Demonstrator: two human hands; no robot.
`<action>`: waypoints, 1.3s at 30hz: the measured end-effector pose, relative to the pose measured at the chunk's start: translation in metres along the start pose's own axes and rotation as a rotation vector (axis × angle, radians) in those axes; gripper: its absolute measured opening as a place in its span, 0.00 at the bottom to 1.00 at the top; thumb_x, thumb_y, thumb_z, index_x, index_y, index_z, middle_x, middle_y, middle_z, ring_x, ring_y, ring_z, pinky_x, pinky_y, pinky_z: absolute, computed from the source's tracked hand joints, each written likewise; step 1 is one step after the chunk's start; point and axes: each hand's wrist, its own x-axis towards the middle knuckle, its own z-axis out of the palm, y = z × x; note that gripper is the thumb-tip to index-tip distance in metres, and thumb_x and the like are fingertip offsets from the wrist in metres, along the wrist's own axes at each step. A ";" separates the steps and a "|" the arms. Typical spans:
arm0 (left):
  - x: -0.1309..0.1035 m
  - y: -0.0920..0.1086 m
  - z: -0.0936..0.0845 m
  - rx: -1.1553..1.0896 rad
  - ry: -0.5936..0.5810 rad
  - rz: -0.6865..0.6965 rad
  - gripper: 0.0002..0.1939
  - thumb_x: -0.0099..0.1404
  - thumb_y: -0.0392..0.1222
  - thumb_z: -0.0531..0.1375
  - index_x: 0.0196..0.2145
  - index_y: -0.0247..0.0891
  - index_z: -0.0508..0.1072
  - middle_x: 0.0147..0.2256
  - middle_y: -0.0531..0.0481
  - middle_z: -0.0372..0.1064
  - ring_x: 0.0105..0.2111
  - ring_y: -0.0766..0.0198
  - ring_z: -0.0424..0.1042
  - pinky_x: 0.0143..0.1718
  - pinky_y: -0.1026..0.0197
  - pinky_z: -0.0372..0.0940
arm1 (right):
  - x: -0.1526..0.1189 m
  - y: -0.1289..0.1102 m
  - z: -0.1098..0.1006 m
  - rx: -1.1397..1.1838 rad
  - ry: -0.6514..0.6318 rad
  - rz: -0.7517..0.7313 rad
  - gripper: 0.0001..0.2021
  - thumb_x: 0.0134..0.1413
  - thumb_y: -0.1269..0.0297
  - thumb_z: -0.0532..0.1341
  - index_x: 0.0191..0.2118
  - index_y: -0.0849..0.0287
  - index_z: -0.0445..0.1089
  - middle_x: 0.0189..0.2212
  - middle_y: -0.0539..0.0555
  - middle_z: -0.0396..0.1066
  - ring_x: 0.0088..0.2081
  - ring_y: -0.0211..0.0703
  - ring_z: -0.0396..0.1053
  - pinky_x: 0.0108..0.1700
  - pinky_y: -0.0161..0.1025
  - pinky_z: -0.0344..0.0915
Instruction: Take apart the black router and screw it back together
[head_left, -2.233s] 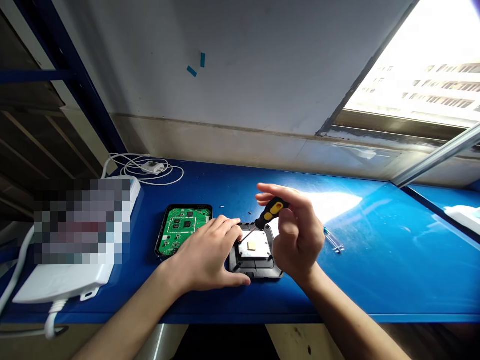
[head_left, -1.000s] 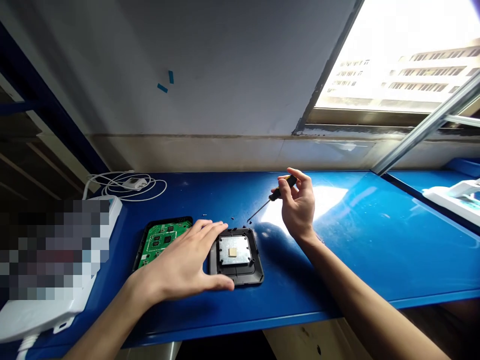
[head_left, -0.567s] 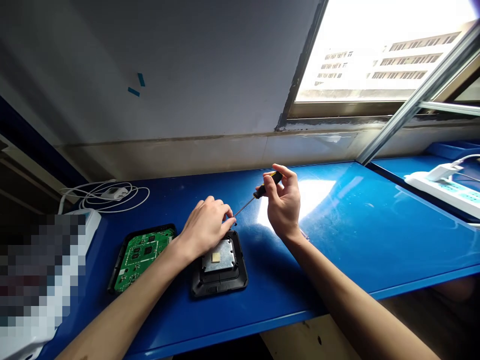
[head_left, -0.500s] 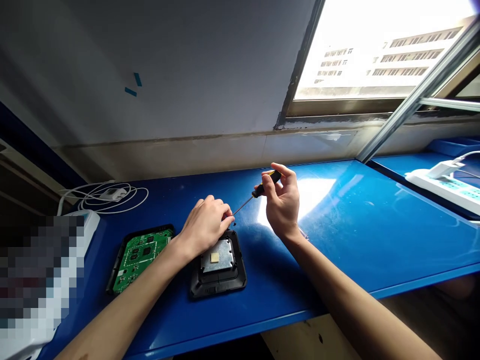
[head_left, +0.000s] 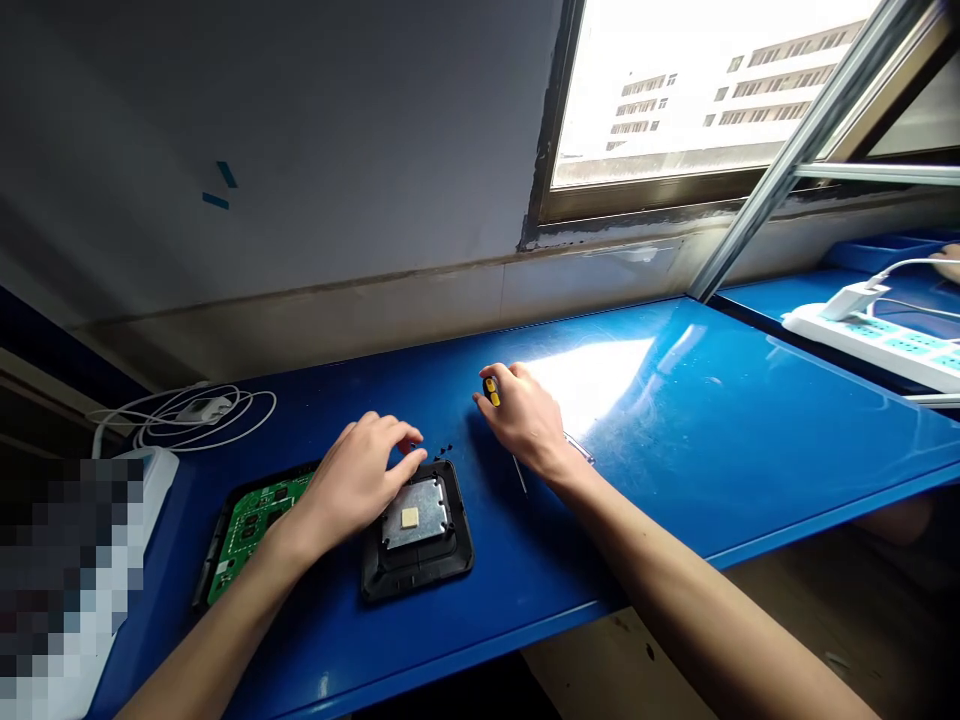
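Observation:
My left hand hovers at the upper left of a black plastic cover, its thumb and index finger slightly apart. A metal plate with a small beige pad lies in the cover. Just past the cover's far edge are several small dark screws. In my right hand is a screwdriver with a black and yellow handle; its thin shaft points down toward me. A green circuit board in a black housing sits left of the cover, partly hidden by my left forearm.
A white cable with an adapter lies coiled at the back left, near a white device with a blurred-out part. Beyond a metal frame post on the right stands a white power strip. Part of a slim object shows behind my right wrist.
My right hand has lowered and turned, taking the screwdriver's tip away from my left fingers. My left thumb and index finger have parted. The view has shifted slightly to the right.

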 end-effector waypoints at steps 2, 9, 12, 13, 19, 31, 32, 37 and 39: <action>-0.020 -0.003 -0.003 -0.055 -0.034 -0.051 0.16 0.72 0.54 0.57 0.49 0.44 0.76 0.46 0.47 0.76 0.48 0.49 0.72 0.50 0.45 0.68 | -0.002 0.000 0.000 -0.062 -0.050 0.003 0.16 0.63 0.59 0.61 0.54 0.55 0.74 0.48 0.63 0.73 0.36 0.55 0.76 0.36 0.49 0.71; -0.057 0.003 -0.003 -0.038 -0.153 -0.034 0.21 0.66 0.53 0.63 0.53 0.45 0.72 0.51 0.46 0.70 0.49 0.47 0.70 0.50 0.46 0.69 | -0.003 0.000 0.001 -0.163 -0.105 -0.018 0.15 0.64 0.57 0.60 0.52 0.56 0.75 0.48 0.63 0.72 0.39 0.55 0.76 0.35 0.46 0.70; -0.053 0.008 0.000 -0.027 -0.171 -0.013 0.18 0.66 0.50 0.63 0.52 0.44 0.72 0.49 0.46 0.70 0.47 0.48 0.70 0.48 0.46 0.69 | -0.006 -0.002 0.003 -0.170 -0.055 -0.037 0.16 0.65 0.56 0.60 0.51 0.59 0.74 0.48 0.65 0.72 0.44 0.57 0.74 0.37 0.46 0.70; -0.051 0.009 0.000 -0.029 -0.170 -0.008 0.17 0.66 0.49 0.62 0.51 0.44 0.72 0.48 0.47 0.70 0.47 0.48 0.69 0.48 0.47 0.68 | -0.006 -0.003 0.003 -0.167 -0.029 -0.047 0.16 0.66 0.56 0.60 0.51 0.60 0.74 0.48 0.65 0.71 0.46 0.58 0.73 0.39 0.46 0.70; -0.046 0.001 0.007 -0.068 -0.126 -0.007 0.14 0.62 0.48 0.64 0.45 0.43 0.71 0.43 0.49 0.70 0.42 0.51 0.67 0.43 0.49 0.66 | -0.005 -0.006 0.004 -0.112 0.131 -0.128 0.15 0.68 0.57 0.58 0.51 0.61 0.75 0.48 0.65 0.71 0.51 0.59 0.69 0.49 0.50 0.69; -0.044 -0.008 -0.001 0.046 0.141 0.190 0.17 0.58 0.41 0.65 0.45 0.42 0.69 0.43 0.49 0.72 0.43 0.52 0.66 0.45 0.49 0.61 | -0.017 -0.021 -0.008 0.257 0.063 -0.597 0.15 0.66 0.52 0.63 0.49 0.58 0.74 0.43 0.57 0.75 0.46 0.48 0.72 0.50 0.44 0.72; -0.042 -0.009 -0.005 0.084 0.179 0.214 0.18 0.58 0.41 0.65 0.46 0.41 0.69 0.43 0.49 0.72 0.43 0.52 0.66 0.45 0.49 0.60 | -0.019 -0.022 -0.009 0.308 0.024 -0.696 0.20 0.64 0.48 0.64 0.52 0.59 0.73 0.43 0.57 0.75 0.46 0.48 0.72 0.49 0.45 0.73; -0.034 -0.015 -0.022 0.276 0.366 0.355 0.20 0.59 0.41 0.64 0.49 0.36 0.69 0.43 0.44 0.71 0.41 0.50 0.66 0.45 0.49 0.59 | -0.025 -0.023 -0.003 0.289 -0.038 -0.917 0.40 0.50 0.40 0.71 0.62 0.59 0.65 0.50 0.62 0.72 0.47 0.53 0.73 0.46 0.49 0.74; -0.032 -0.016 -0.024 0.321 0.399 0.406 0.20 0.59 0.40 0.64 0.49 0.35 0.69 0.42 0.42 0.71 0.41 0.49 0.67 0.45 0.48 0.60 | -0.026 -0.023 0.001 0.269 -0.008 -0.942 0.34 0.56 0.45 0.69 0.62 0.58 0.65 0.51 0.62 0.72 0.46 0.51 0.74 0.46 0.48 0.75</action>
